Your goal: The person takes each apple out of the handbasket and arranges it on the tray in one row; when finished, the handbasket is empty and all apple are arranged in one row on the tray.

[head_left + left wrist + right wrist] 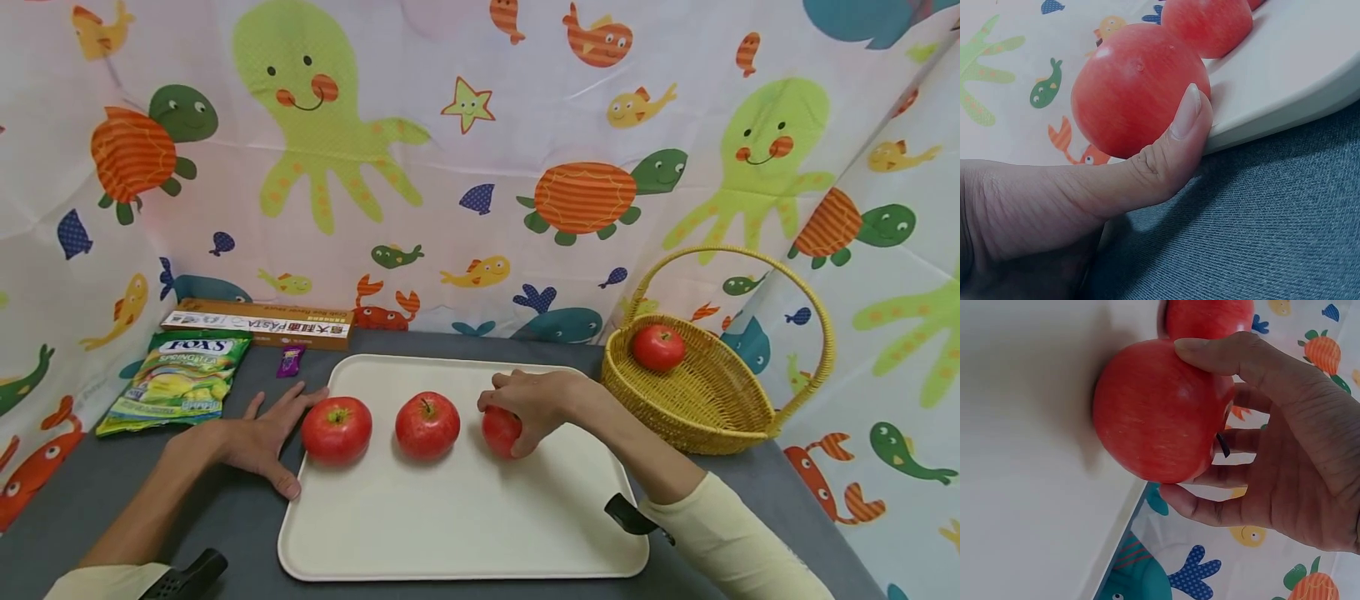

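Note:
On the cream tray [450,533] three red apples stand in a row. My right hand [536,404] grips the rightmost apple [500,432] from above, thumb on one side and fingers curled round the other; the right wrist view shows this apple [1157,412] with its dark stem toward the palm. The middle apple [427,425] stands untouched, stem up. Beside the leftmost apple [337,431], my left hand [258,437] lies with spread fingers at the tray's left edge. In the left wrist view its thumb [1188,115] rests at the tray rim, overlapping that apple.
A yellow wicker basket [697,429] with a tall handle stands right of the tray, one red apple [658,347] inside. Back left lie a green snack bag [180,379], a long brown pasta box [315,329] and a small purple packet [290,361]. A patterned curtain [450,233] stands behind.

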The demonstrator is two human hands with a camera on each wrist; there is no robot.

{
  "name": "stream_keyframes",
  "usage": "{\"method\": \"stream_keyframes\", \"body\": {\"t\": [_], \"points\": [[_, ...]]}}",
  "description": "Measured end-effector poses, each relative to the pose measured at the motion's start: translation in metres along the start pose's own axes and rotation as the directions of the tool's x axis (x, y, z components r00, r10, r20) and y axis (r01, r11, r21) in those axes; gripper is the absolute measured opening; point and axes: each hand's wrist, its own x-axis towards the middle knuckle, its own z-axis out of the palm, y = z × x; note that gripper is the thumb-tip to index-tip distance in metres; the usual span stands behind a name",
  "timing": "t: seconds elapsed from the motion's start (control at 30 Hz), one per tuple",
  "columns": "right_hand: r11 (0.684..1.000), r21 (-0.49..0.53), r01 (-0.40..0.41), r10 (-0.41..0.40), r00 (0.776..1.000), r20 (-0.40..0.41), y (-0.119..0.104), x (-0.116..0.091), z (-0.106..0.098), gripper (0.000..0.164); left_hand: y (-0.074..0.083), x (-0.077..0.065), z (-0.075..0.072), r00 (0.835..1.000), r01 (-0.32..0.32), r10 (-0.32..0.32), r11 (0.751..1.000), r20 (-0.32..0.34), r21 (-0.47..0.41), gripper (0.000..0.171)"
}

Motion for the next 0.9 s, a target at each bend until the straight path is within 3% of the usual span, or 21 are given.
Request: {"method": "stream_keyframes", "body": {"t": [0.1, 0.33, 0.67, 0.9], "points": [[1.0, -0.005, -0.008, 0.008, 1.0, 0.004, -0.002, 0.001, 0.002, 0.067, -0.005, 0.002, 0.002, 1.0, 0.014, -0.014, 1.0, -0.006, 0.017, 0.142], [0.999, 0.024, -0.031, 0.03, 0.999, 0.029, -0.002, 0.002, 0.006, 0.075, -0.002, -0.002, 0.001, 0.999, -0.048, 0.048, 0.999, -0.008, -0.022, 0.14], [0.991, 0.119, -0.059, 0.051, 0.997, 0.065, 0.005, -0.004, 0.004, 0.085, 0.021, -0.008, -0.006, 0.999, -0.013, 0.012, 1.0, 0.034, 0.009, 0.141], [0.991, 0.128, -0.03, 0.024, 0.998, 0.053, 0.007, -0.005, -0.001, 0.081, 0.008, -0.004, -0.004, 0.998, -0.059, 0.06, 0.997, 0.006, -0.039, 0.14]]}}
